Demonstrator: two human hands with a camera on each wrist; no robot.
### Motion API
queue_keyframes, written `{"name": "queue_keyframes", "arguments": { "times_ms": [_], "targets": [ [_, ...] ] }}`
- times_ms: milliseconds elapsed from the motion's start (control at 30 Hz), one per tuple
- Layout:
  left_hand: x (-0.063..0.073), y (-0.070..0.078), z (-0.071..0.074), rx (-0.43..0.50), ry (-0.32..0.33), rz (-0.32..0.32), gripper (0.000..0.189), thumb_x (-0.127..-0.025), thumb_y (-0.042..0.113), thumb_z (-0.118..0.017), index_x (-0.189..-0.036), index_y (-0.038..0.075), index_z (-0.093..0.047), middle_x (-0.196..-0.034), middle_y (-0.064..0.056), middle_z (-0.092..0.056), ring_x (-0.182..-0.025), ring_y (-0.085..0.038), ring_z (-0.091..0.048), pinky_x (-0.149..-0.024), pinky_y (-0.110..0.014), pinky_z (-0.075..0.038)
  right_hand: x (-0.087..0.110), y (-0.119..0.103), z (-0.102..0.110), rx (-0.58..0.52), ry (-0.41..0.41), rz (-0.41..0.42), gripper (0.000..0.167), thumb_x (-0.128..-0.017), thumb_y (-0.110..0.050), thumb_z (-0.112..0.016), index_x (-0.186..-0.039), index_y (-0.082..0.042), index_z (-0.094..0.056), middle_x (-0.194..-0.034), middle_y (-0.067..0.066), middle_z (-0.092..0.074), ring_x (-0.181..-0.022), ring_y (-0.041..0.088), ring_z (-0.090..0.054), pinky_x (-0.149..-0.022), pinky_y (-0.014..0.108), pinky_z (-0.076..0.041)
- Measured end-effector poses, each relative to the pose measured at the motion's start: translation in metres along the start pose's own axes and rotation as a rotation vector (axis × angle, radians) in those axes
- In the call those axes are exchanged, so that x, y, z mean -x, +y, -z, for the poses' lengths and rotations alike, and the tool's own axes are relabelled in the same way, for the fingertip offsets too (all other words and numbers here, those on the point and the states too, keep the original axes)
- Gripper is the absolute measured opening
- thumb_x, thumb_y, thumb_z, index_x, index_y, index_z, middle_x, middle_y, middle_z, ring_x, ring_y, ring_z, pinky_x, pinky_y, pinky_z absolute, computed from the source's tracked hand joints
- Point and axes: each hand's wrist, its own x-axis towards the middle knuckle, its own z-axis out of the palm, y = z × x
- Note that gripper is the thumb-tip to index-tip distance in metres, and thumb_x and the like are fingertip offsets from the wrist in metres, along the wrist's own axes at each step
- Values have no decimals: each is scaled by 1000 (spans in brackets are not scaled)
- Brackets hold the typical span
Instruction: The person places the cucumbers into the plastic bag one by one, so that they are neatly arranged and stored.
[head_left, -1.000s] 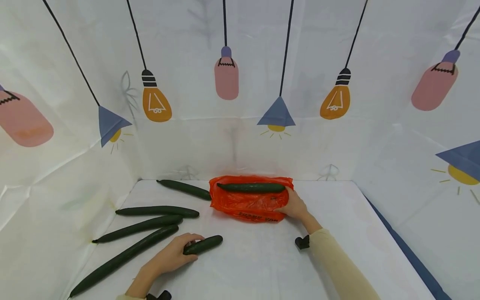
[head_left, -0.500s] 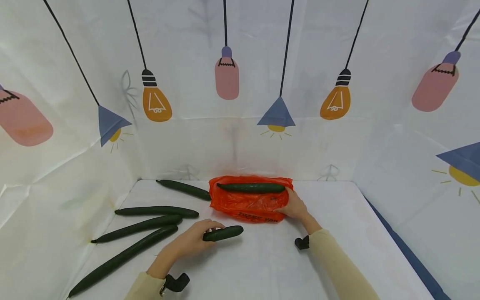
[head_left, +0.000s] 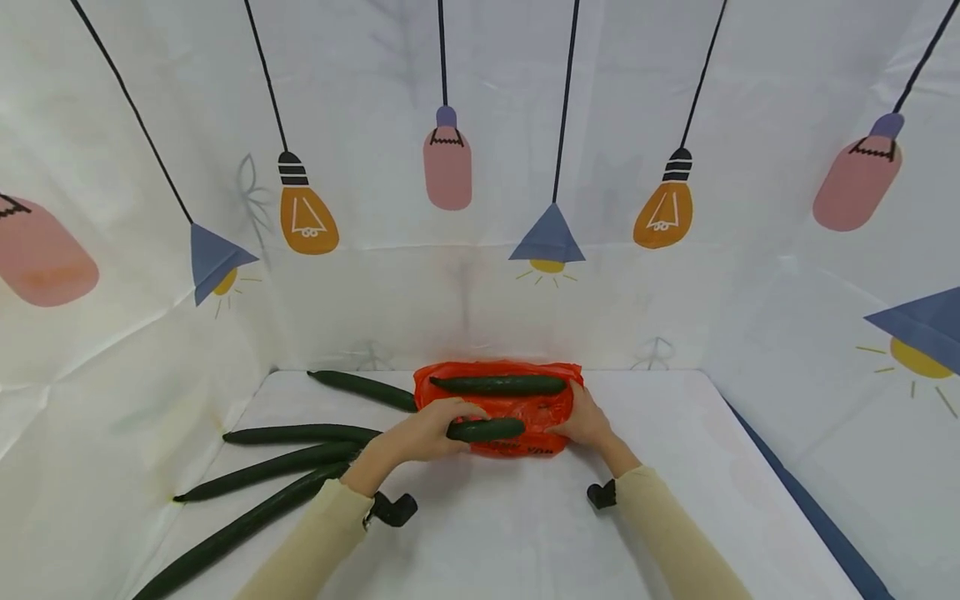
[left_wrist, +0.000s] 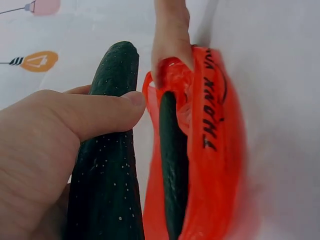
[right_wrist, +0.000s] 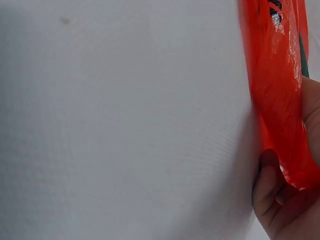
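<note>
My left hand [head_left: 426,432] grips a dark green cucumber [head_left: 491,430] near its middle, thumb across the top. This cucumber overlaps the front of a red plastic bag [head_left: 542,408] in the head view. Another cucumber [head_left: 498,385] lies lengthwise in the bag's opening, with the printed side [left_wrist: 217,115] of the bag facing the near edge. At the bag's right end, my right hand [head_left: 587,419] holds the plastic, its thumb and fingers around the edge. Curled fingers [right_wrist: 267,185] show under the bag's end in the right wrist view.
Several cucumbers lie on the white table [head_left: 570,517] to the left: one behind [head_left: 363,388], one middle cucumber [head_left: 300,434], and a long one [head_left: 240,533] at the front. White sheets with lamp drawings [head_left: 547,237] stand behind and at both sides.
My left hand has carried its cucumber up from the front left of the table, rightward and away, to the front of the bag. The right hand has stayed on the bag's right end.
</note>
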Motion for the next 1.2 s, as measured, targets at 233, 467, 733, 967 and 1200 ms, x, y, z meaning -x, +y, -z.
{"name": "queue_keyframes", "arguments": {
  "times_ms": [233,467,733,967,1200],
  "targets": [
    [-48,-7,12,-31,-28,35,48,-88,18,-74,-133,22,-57,-123,5,-55,-108,-13,-51,-90,-30,-47,-6,-7,11,128,25,63,107,-68,-31,-89,-148,-1,-25,-137,22,-41,-118,38,-48,-93,57,-44],
    [-98,-7,16,-50,-77,71,48,-90,16,-71,-136,23,-56,-133,5,-52,-117,-13,-49,-98,-31,-43,-10,-7,19,99,24,-2,84,-78,-21,-83,-143,5,-37,-141,28,-38,-125,44,-42,-100,59,-37],
    [-133,-6,6,-136,-107,95,48,-91,15,-70,-136,25,-56,-129,4,-56,-114,-15,-50,-99,-33,-41,-10,-1,17,-5,6,-82,63,-84,-14,-75,-137,4,-46,-130,23,-55,-118,40,-51,-98,57,-40],
    [-146,-7,-8,-152,-105,114,45,-91,16,-70,-133,27,-56,-127,4,-56,-113,-15,-51,-99,-34,-42,-14,1,16,-32,57,-19,46,-87,-15,-72,-130,-5,-57,-122,12,-63,-111,32,-58,-97,53,-43],
    [-150,-7,-19,-9,-101,183,48,-91,12,-69,-134,30,-56,-119,14,-59,-107,-10,-53,-93,-34,-46,-12,4,13,-20,69,-39,49,-87,-15,-72,-131,-3,-55,-122,14,-63,-111,33,-59,-96,52,-43]
  ]
}}
